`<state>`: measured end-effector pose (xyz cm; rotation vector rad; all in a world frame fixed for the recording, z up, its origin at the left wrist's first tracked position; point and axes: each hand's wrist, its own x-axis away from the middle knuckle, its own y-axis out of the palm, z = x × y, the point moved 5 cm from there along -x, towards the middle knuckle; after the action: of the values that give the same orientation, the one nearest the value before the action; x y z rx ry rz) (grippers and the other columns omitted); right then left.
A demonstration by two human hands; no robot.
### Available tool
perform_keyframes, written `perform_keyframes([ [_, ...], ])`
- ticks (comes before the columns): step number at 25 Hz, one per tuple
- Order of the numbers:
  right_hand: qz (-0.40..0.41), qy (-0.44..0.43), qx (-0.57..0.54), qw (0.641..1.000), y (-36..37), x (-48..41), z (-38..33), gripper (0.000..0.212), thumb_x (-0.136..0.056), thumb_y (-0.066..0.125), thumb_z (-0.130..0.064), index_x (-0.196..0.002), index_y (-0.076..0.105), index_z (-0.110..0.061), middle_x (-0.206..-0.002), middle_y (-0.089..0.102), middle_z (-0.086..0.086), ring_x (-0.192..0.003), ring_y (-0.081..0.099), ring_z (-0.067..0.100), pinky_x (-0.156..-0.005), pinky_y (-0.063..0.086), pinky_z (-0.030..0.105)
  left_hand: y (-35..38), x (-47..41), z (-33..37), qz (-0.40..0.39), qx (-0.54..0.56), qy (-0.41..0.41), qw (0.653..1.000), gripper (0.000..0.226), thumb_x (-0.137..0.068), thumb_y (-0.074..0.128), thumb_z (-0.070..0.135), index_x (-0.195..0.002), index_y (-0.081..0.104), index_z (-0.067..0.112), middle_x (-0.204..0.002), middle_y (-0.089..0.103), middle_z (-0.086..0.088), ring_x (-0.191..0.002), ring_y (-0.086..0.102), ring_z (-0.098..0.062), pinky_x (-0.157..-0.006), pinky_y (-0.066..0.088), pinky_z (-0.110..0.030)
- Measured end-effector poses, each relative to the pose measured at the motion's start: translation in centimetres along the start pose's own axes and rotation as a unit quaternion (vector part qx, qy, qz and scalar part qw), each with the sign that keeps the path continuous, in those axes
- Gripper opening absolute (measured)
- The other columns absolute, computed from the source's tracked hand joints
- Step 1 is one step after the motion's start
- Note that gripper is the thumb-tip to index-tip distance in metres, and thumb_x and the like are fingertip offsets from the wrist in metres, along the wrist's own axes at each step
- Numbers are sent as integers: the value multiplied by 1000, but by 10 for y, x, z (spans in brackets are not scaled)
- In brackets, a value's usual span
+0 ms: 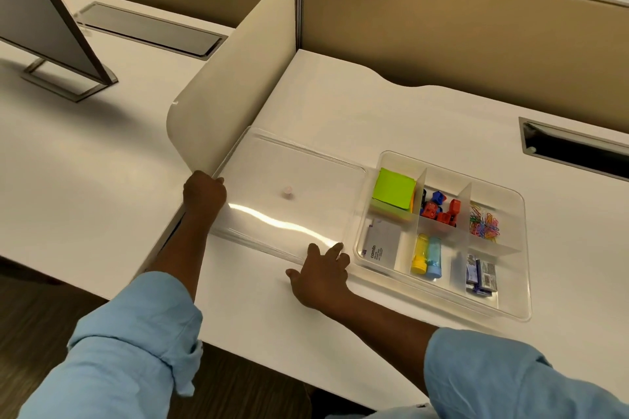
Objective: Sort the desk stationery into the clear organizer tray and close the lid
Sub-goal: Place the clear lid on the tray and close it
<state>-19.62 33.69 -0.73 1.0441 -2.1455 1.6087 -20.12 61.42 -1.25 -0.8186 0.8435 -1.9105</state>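
Since tray held the stationery, sorting looked done; lid lay off beside it w/ L hand gripping its edge, R hand spread on its corner.

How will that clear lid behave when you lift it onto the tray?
The lid is a wide, thin clear sheet, so probably light and slightly flexible; the left hand at its far corner and right hand at its near edge suit that. Its glossy glare suggests a slippery surface. Flat, so unlikely to roll.
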Motion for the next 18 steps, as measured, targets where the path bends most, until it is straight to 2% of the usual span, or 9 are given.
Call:
perform_keyframes([
  [2,-3,-7,-8,1000,-2,2,3,60,-93,50,-43,-138,28,-11,-152,-5,34,-141,6,47,-112,22,50,-10,-6,-7,-9,63,-21,998,29,-89,57,14,-101,63,-11,-100,67,-27,-95,67,-35,-82,54,-40],
  [3,-3,-10,-12,1000,-4,3,4,61,-93,50,-43,-139,27,-11,-153,-4,33,-141,7,46,-113,22,50,-13,-7,-11,-16,114,-37,993,23,-87,56,9,-96,66,-10,-86,69,-24,-75,72,-25,-66,58,-33],
  [5,-6,-21,-19,1000,-6,4,6,65,-93,51,-44,-142,25,-10,-153,-1,32,-142,7,45,-114,22,48,-19,-4,-18,-14,196,-59,979,19,-83,52,2,-90,68,-5,-60,62,-12,-33,57,-9,-34,44,-16],
  [6,-10,-26,-23,999,-6,6,7,68,-92,51,-45,-144,22,-10,-154,0,30,-143,7,44,-114,21,47,-21,-3,-20,-10,211,-64,975,19,-82,52,1,-89,68,-3,-54,58,-9,-28,50,-11,-32,38,-14],
  [9,-15,-43,-33,998,-7,10,8,75,-92,51,-47,-148,16,-12,-156,3,26,-144,5,44,-116,17,47,-32,6,-21,3,222,-60,973,18,-79,53,4,-79,71,4,-48,59,-10,-46,56,-29,-47,47,-29],
  [11,-3,-66,-36,997,-10,14,9,76,-91,52,-47,-148,15,-13,-156,2,25,-144,3,43,-117,14,46,-40,12,-23,19,218,-48,975,19,-78,51,6,-77,71,7,-73,69,-22,-72,65,-39,-68,54,-47],
  [13,22,-94,-40,995,-13,19,9,75,-91,53,-46,-147,17,-12,-157,2,23,-145,3,40,-117,14,45,-51,19,-26,34,227,-49,972,21,-80,50,4,-83,71,7,-93,70,-25,-88,66,-43,-78,54,-46],
  [17,38,-144,-37,988,-16,29,11,77,-90,55,-43,-148,15,-14,-159,1,16,-146,4,36,-119,15,44,-78,33,-27,57,228,-47,971,24,-80,47,5,-88,69,6,-86,70,-22,-62,61,-33,-62,50,-32],
  [18,40,-152,-34,987,-18,31,12,77,-91,55,-42,-149,14,-14,-159,1,13,-146,4,36,-119,15,44,-86,38,-25,66,224,-44,971,25,-79,48,5,-91,69,4,-85,70,-22,-65,63,-36,-65,51,-34],
])
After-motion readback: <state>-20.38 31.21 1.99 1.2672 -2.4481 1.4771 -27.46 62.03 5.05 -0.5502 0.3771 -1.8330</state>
